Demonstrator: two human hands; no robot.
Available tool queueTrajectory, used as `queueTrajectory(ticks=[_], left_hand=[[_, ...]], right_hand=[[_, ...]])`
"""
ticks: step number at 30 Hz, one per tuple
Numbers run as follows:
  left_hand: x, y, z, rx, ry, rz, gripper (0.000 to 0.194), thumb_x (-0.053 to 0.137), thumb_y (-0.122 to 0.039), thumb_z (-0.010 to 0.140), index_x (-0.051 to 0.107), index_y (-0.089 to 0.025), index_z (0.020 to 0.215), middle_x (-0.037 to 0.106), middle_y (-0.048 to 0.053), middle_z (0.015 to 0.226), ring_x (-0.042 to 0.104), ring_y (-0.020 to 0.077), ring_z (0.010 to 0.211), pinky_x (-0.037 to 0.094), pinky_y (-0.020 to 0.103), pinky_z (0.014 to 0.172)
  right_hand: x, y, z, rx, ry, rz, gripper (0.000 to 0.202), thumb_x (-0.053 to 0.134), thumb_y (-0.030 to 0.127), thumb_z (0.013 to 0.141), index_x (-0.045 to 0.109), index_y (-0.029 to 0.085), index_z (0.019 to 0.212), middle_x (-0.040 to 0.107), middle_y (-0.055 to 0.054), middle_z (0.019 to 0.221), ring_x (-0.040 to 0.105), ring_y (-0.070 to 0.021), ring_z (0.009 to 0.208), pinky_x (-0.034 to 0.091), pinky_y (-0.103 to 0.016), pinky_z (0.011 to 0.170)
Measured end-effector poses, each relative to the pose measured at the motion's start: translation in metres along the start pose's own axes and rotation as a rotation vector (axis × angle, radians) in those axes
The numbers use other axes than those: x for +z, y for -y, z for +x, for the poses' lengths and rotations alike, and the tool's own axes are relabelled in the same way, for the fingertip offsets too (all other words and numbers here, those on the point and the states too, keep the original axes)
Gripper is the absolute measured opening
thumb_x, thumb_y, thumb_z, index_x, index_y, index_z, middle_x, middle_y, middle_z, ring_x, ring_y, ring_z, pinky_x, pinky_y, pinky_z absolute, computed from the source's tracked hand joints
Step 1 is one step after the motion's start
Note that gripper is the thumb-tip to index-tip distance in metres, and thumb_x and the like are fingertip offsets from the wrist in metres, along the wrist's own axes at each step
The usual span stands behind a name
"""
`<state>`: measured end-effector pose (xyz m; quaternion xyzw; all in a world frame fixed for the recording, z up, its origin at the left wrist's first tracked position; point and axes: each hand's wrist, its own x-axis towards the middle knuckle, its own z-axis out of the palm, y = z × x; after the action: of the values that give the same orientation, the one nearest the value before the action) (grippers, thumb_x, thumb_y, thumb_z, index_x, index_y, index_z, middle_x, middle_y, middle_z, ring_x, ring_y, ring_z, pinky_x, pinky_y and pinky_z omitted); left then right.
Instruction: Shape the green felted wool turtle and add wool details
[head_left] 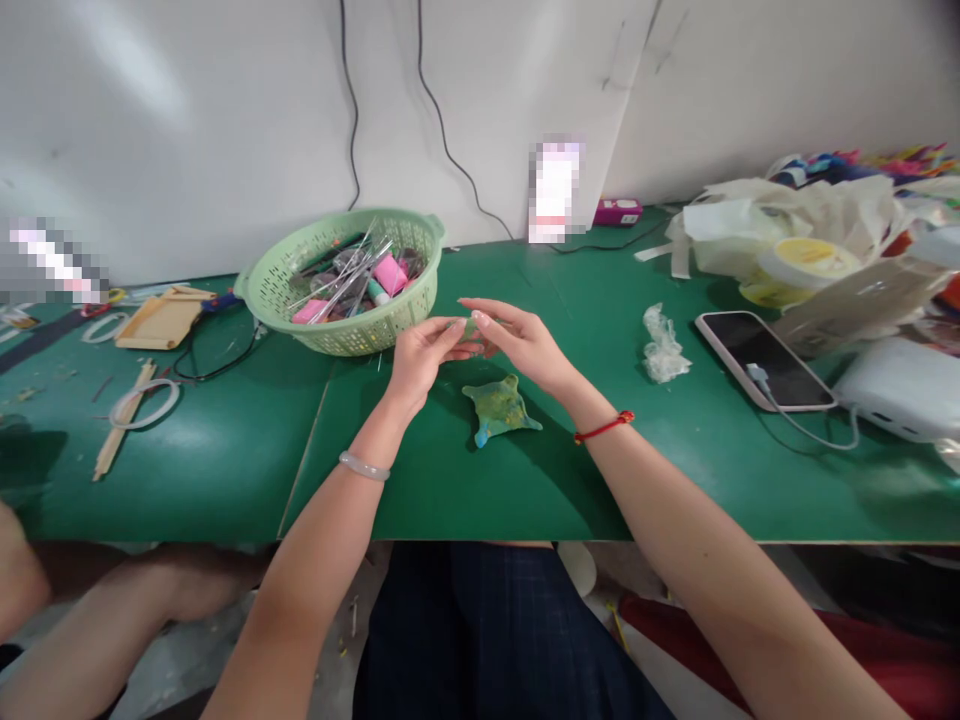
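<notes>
My left hand (421, 358) and my right hand (523, 343) meet above the green table (450, 480), with thumbs and fingertips pinched close together. Something small and greenish seems to be between them, but the fingers mostly hide it and I cannot make out what it is. Just below my hands a flat, star-cornered blue-green piece (501, 408) with yellowish patches lies on the table. It touches neither hand.
Behind my left hand stands a light green plastic basket (352, 333) of metal rods and pink pieces. Crumpled clear plastic (663, 346), a cabled phone (765, 360) and a white charger (900, 390) lie right. A wooden strip (124, 425) lies left, near another person's legs.
</notes>
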<state>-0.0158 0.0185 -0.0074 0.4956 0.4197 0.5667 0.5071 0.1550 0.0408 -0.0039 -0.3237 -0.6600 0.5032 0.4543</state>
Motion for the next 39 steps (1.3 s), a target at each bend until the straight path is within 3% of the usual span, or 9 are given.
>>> queueTrajectory(ticks=[5, 11, 14, 19, 22, 28, 30, 36, 39], left_hand=[[0.005, -0.003, -0.003, -0.02, -0.005, 0.057, 0.053, 0.087, -0.067, 0.071, 0.078, -0.018, 0.086, 0.082, 0.007, 0.079, 0.082, 0.0239, 0.078, 0.066, 0.032, 0.072], [0.002, -0.009, 0.0, -0.05, -0.024, 0.048, 0.059, 0.074, -0.074, 0.083, 0.079, -0.016, 0.093, 0.082, 0.011, 0.085, 0.083, 0.027, 0.082, 0.067, 0.034, 0.073], [0.0, -0.01, 0.001, -0.022, -0.051, 0.048, 0.057, 0.08, -0.072, 0.078, 0.08, -0.017, 0.092, 0.083, 0.01, 0.09, 0.082, 0.0259, 0.082, 0.067, 0.034, 0.075], [0.001, -0.009, -0.001, -0.04, -0.029, 0.04, 0.055, 0.092, -0.065, 0.065, 0.081, -0.018, 0.092, 0.083, 0.008, 0.086, 0.081, 0.0219, 0.083, 0.066, 0.033, 0.083], [0.001, -0.006, -0.001, -0.043, -0.048, 0.003, 0.051, 0.097, -0.054, 0.062, 0.081, -0.017, 0.093, 0.084, 0.007, 0.088, 0.08, 0.0187, 0.082, 0.065, 0.031, 0.083], [-0.002, -0.003, 0.004, -0.017, -0.096, -0.109, 0.038, 0.096, -0.036, 0.066, 0.079, -0.021, 0.097, 0.083, 0.004, 0.095, 0.081, 0.0185, 0.093, 0.064, 0.032, 0.092], [-0.001, -0.002, 0.004, -0.025, -0.085, -0.113, 0.038, 0.095, -0.037, 0.067, 0.079, -0.021, 0.097, 0.083, 0.004, 0.097, 0.08, 0.0179, 0.092, 0.064, 0.032, 0.092], [0.001, -0.002, 0.002, 0.112, -0.094, -0.006, 0.041, 0.096, -0.034, 0.063, 0.077, -0.019, 0.097, 0.083, 0.008, 0.101, 0.079, 0.0205, 0.098, 0.063, 0.034, 0.093], [0.0, -0.002, 0.002, 0.18, -0.112, 0.087, 0.038, 0.094, -0.03, 0.064, 0.076, -0.018, 0.096, 0.083, 0.009, 0.098, 0.079, 0.0221, 0.097, 0.062, 0.037, 0.094]], right_hand=[[0.002, -0.002, -0.001, -0.05, 0.002, -0.072, 0.045, 0.076, 0.053, 0.087, 0.082, 0.025, 0.123, 0.082, -0.005, 0.108, 0.068, -0.0179, 0.079, 0.058, -0.033, 0.072], [0.001, -0.006, 0.002, -0.097, -0.198, -0.088, 0.026, 0.08, 0.037, 0.08, 0.087, 0.022, 0.1, 0.084, -0.007, 0.093, 0.069, -0.0179, 0.068, 0.057, -0.034, 0.066], [0.001, -0.004, 0.001, -0.09, -0.259, -0.102, 0.025, 0.085, 0.037, 0.076, 0.087, 0.021, 0.095, 0.083, -0.006, 0.086, 0.065, -0.0159, 0.057, 0.055, -0.035, 0.061], [0.004, 0.0, -0.001, -0.087, -0.268, -0.14, 0.034, 0.085, 0.057, 0.075, 0.087, 0.024, 0.083, 0.081, -0.005, 0.08, 0.058, -0.0133, 0.047, 0.051, -0.034, 0.054], [0.002, 0.001, -0.002, -0.1, -0.213, -0.146, 0.034, 0.086, 0.057, 0.076, 0.088, 0.025, 0.088, 0.081, -0.005, 0.078, 0.064, -0.0163, 0.054, 0.054, -0.034, 0.058], [-0.001, 0.004, -0.002, -0.045, -0.04, -0.043, 0.045, 0.087, 0.041, 0.077, 0.084, 0.027, 0.119, 0.083, -0.004, 0.091, 0.072, -0.0197, 0.068, 0.06, -0.036, 0.067], [-0.001, 0.002, -0.002, -0.053, -0.065, -0.013, 0.039, 0.084, 0.042, 0.08, 0.085, 0.026, 0.116, 0.083, -0.004, 0.089, 0.072, -0.0188, 0.067, 0.061, -0.036, 0.067], [-0.004, 0.006, -0.003, -0.021, 0.026, 0.079, 0.034, 0.087, 0.041, 0.075, 0.086, 0.026, 0.106, 0.08, -0.007, 0.124, 0.076, -0.0187, 0.076, 0.066, -0.041, 0.079], [-0.006, 0.011, -0.003, -0.015, -0.068, 0.123, 0.041, 0.087, 0.046, 0.078, 0.082, 0.026, 0.113, 0.078, -0.007, 0.127, 0.075, -0.0171, 0.077, 0.064, -0.037, 0.077]])
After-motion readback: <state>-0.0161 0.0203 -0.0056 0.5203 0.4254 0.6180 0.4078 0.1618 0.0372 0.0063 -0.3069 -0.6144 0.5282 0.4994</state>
